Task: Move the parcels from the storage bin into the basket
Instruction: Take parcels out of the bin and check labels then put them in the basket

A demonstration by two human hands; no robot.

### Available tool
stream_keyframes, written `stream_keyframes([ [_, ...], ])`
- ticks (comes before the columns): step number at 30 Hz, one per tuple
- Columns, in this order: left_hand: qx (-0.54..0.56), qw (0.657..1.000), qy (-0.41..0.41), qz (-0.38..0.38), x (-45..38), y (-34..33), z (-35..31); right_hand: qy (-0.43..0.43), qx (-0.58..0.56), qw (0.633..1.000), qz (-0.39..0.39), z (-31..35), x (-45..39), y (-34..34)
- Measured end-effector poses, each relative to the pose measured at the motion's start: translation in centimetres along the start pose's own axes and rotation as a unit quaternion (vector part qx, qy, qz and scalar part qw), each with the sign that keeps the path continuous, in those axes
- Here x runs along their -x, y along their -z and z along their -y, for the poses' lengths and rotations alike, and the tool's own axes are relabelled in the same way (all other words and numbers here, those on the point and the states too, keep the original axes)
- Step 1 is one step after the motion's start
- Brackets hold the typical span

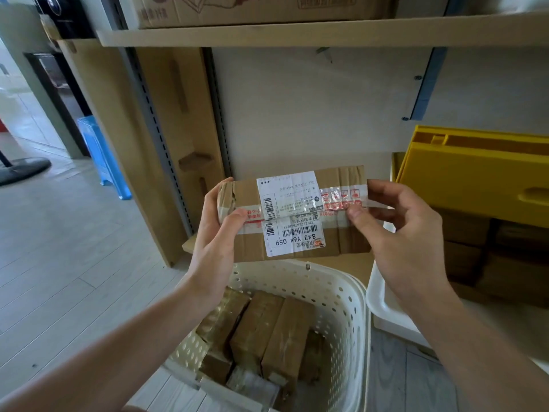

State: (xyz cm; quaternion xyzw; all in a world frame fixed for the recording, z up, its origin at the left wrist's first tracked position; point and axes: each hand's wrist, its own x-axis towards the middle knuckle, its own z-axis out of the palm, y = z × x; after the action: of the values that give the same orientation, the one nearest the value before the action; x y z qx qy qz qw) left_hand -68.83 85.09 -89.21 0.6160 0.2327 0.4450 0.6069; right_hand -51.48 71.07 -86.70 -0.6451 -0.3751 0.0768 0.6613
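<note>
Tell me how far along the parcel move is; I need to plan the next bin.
Done: several brown parcels already lie in the white basket. In hand: the left hand and right hand hold a labelled parcel by its ends above the basket. Left: this one must go in, and more boxes show under the yellow bin at right.

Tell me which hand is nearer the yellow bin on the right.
Right. The right hand grips the parcel at its right end, just left of the yellow bin. The left hand grips the parcel's far end, a full parcel-length farther from the bin.
</note>
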Motion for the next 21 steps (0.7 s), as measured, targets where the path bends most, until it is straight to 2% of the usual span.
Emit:
stream_keyframes([
  [6,-0.002,1.0,-0.011,0.0,-0.1,0.1,0.0,0.004,-0.003,1.0,-0.004,-0.1,-0.1,0.1],
  [12,0.113,0.993,0.037,-0.026,-0.2,0.1,-0.3,-0.041,0.005,0.999,-0.01,-0.5,0.2,-0.6],
  [14,0.117,0.992,0.043,-0.001,-0.1,0.0,-0.1,-0.091,-0.036,0.995,0.032,-0.5,0.5,-1.1],
  [16,0.103,0.993,0.053,0.033,0.1,-0.2,-0.1,-0.14,-0.084,0.979,0.119,-0.1,1.1,-1.7],
  [18,0.064,0.995,0.061,0.045,0.2,-0.3,-0.1,-0.123,-0.064,0.975,0.171,0.1,1.5,-1.9],
  [21,0.026,0.996,0.075,0.048,0.3,-0.5,-0.1,-0.084,-0.067,0.975,0.197,0.2,1.4,-1.8],
])
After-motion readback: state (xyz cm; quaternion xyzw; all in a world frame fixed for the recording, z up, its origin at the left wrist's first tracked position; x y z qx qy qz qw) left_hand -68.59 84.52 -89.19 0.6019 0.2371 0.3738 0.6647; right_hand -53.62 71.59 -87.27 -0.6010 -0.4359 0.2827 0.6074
